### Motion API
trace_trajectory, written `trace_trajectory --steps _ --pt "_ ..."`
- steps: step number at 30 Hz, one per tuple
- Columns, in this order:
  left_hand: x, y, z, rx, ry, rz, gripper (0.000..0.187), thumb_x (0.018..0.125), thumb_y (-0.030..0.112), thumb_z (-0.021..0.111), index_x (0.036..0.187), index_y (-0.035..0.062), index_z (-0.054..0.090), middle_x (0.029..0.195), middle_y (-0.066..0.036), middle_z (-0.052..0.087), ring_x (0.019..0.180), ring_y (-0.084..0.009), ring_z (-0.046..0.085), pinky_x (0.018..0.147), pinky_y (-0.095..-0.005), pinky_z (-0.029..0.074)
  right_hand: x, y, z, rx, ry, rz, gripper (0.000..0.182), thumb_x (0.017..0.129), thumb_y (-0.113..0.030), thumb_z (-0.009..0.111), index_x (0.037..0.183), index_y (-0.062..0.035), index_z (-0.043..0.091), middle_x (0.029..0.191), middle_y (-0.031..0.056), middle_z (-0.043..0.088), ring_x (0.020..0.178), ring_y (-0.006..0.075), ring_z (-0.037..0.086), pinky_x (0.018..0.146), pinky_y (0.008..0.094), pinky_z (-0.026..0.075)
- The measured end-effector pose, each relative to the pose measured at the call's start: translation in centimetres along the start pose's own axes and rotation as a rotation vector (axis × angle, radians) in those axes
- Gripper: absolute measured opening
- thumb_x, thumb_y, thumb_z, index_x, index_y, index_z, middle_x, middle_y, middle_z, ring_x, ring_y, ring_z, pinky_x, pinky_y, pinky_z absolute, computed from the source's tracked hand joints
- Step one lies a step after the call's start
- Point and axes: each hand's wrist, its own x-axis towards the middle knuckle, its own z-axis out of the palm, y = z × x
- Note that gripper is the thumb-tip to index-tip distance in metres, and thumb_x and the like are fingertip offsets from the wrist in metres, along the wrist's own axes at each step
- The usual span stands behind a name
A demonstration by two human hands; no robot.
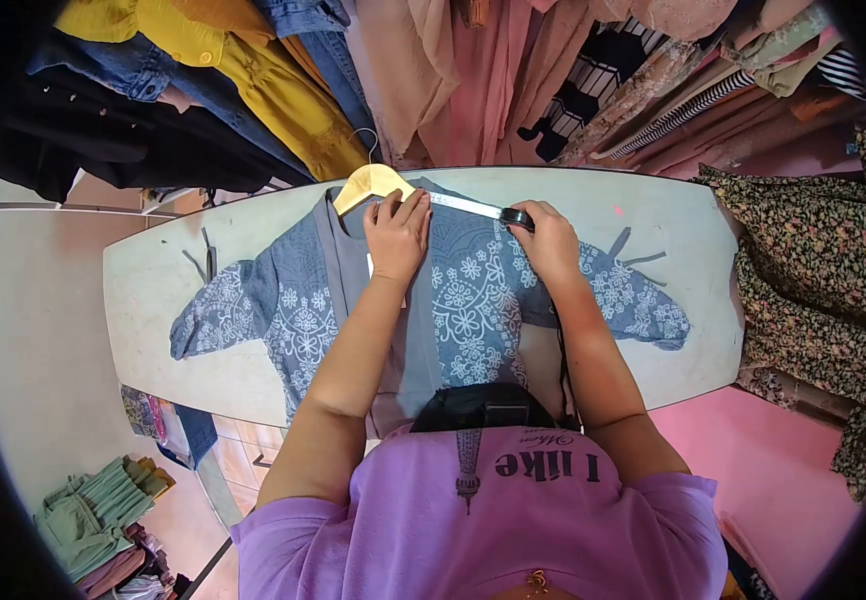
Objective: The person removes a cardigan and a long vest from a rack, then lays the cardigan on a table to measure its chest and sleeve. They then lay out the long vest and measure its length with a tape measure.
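At the far edge of the table (173, 270), measuring across the shoulders of the blue printed garment (463, 300), left hand (396, 235) pressed flat by the wooden hanger (368, 184), right hand (546, 238) closed on the tape measure (515, 216); next, likely reading the tape held taut.

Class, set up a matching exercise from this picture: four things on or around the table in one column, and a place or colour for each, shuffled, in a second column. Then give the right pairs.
Things:
1. left hand
2. right hand
3. wooden hanger
4. green clothes

Places:
A. heaped on the floor, lower left
B. inside the neck of the blue patterned garment
C. pressed flat on the garment's collar
D. holding the black case of a tape measure

Pairs: 1-C, 2-D, 3-B, 4-A
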Motion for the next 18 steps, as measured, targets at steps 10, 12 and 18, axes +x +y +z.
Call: trace_trajectory --steps 10,12,18 --pt "-0.4 0.1 -0.5 0.057 -0.102 0.026 0.033 0.081 0.024 0.062 0.113 0.0145 0.063 0.119 0.003 0.059 0.114 -0.0245 0.049 0.099 -0.0558 0.029 0.1 -0.1 -0.1 -0.012 -0.014 -0.001 0.021 0.073 -0.013 0.071 0.093 -0.0114 0.065 0.088 0.0081 0.063 0.082 0.0309 0.062 0.068 0.0398 0.048" --pt "-0.7 0.2 -0.5 0.066 -0.131 0.02 0.036 0.082 0.025 0.062 0.116 0.0138 0.062 0.122 0.003 0.058 0.117 -0.0258 0.047 0.1 -0.0573 0.027 0.1 -0.2 -0.2 -0.034 -0.018 0.009 0.022 0.072 -0.013 0.072 0.093 -0.0114 0.065 0.089 0.0084 0.064 0.082 0.0309 0.062 0.069 0.04 0.048" --pt "-1.4 0.4 -0.3 0.078 -0.209 0.007 0.045 0.085 0.033 0.058 0.125 0.012 0.056 0.131 0.001 0.052 0.127 -0.0293 0.039 0.103 -0.0618 0.021 0.0 -0.1 -0.2 -0.049 -0.018 0.017 0.022 0.072 -0.013 0.073 0.093 -0.0111 0.065 0.089 0.0084 0.064 0.082 0.0309 0.062 0.069 0.0399 0.048"
